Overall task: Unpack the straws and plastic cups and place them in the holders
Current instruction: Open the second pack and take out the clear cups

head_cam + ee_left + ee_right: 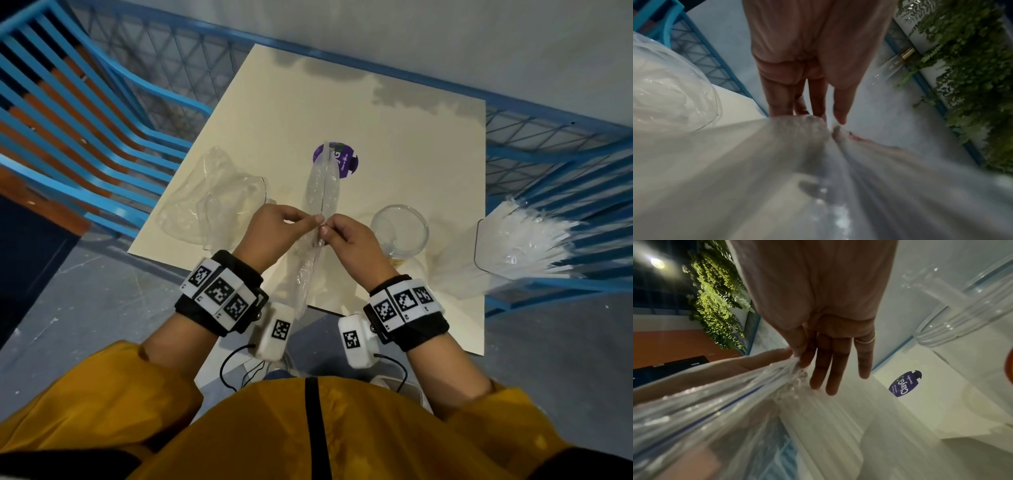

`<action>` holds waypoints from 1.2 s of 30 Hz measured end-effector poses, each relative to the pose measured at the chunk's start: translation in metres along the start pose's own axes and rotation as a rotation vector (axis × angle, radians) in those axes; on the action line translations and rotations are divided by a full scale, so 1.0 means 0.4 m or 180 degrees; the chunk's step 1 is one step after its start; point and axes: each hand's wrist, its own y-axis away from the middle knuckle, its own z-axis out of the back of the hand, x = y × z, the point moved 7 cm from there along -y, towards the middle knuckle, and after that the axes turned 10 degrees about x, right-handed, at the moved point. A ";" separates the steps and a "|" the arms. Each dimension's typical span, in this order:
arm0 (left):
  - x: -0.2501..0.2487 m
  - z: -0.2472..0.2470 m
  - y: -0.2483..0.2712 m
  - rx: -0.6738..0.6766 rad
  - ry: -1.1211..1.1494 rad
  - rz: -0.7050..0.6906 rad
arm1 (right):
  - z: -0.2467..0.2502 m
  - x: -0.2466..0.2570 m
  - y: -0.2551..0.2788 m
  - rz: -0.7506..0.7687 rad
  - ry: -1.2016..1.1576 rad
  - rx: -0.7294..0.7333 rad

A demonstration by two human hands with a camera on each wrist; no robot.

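Over the cream table point(411, 144) I hold up a long clear plastic pack point(323, 185), stretched away from me. My left hand point(317, 219) and right hand point(324, 230) pinch its top seam side by side, fingertips nearly touching. In the left wrist view my left hand point(830, 118) has thumb and fingers closed on the film point(777, 162). In the right wrist view my right hand point(797, 359) pinches the film point(735, 394) with thumb and forefinger, the other fingers straight. Faint long ridges show through the film; its contents are unclear. White straws point(527, 236) fan out of a clear holder at the right edge.
A clear round jar point(399, 229) stands just right of my right hand. Crumpled clear plastic point(212, 198) lies in a clear container at the left. A purple sticker point(346, 161) marks the table's middle. Blue mesh railing point(548, 144) borders the table, and a blue slatted chair point(85, 120) stands left.
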 end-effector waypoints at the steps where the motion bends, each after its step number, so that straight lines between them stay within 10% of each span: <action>1: -0.004 0.004 0.000 -0.0012 -0.0058 -0.0019 | -0.002 0.002 -0.001 -0.0001 0.0016 0.0044; 17: 0.031 0.256 0.042 -0.1282 -0.0995 -0.0060 | 0.195 -0.080 0.063 -0.0827 0.1130 -0.1025; 23: 0.000 0.134 0.009 -0.0676 -0.1067 -0.0557 | 0.097 -0.018 0.021 0.0248 0.0762 -0.0580; 32: 0.017 0.092 0.069 -0.0198 -0.2305 0.0384 | 0.112 -0.008 -0.026 -0.0402 0.0910 -0.0381; 36: 0.074 0.041 0.090 0.0497 -0.1330 0.0456 | 0.061 -0.023 -0.034 -0.0509 0.0217 -0.0122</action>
